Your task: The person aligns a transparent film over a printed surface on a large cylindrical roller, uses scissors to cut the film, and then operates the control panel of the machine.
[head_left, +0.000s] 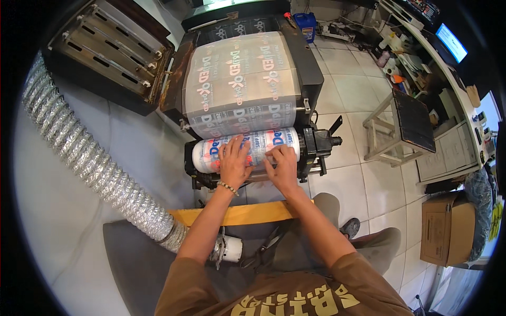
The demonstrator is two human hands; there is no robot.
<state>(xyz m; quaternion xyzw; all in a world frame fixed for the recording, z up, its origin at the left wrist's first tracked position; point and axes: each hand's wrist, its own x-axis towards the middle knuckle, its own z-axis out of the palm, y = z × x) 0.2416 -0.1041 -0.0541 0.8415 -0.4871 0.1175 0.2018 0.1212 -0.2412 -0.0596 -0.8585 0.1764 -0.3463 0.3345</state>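
A white roll of printed film with red and blue lettering lies across a black roller mount at the front of a printing machine. My left hand rests on the roll left of middle, fingers spread over its top and bracelet at the wrist. My right hand is on the roll's right half, fingers bent and apart, fingertips touching the surface. Translucent printed film stretches over the machine's wide bed, directly behind the roll. A yellow strip runs crosswise below my forearms.
A silver flexible duct curves along the left beside an opened metal housing. At right stand a stool, a cluttered desk with a monitor, and a cardboard box. A blue jug sits behind the machine.
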